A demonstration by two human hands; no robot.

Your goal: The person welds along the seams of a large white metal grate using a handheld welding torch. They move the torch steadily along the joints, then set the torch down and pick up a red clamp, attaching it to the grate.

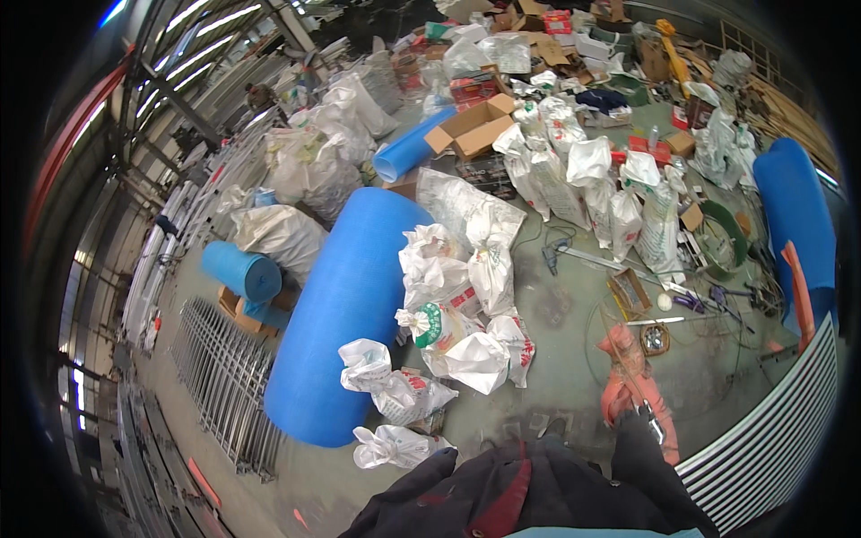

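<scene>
My right arm, in a dark sleeve (632, 457), reaches down at the lower right. At its cuff lies a crumpled salmon-orange thing (625, 359), long and bent, whose kind I cannot make out. A small silvery piece (657, 430) shows beside the cuff. My right hand's fingers cannot be made out there, so its grip stays unclear. The left sleeve (421, 471) ends near a knotted white sack (399, 446), and the left hand is hidden from sight. More tied white sacks (484, 359) stand just ahead, beside a big blue foam roll (345, 314).
Striped metal slats (771, 430) rise close on the right, with another blue roll (794, 224) behind. A drill (551, 255), an open cardboard box (475, 125) and a round green tub (722, 238) lie ahead. Metal racks (224, 381) stand left.
</scene>
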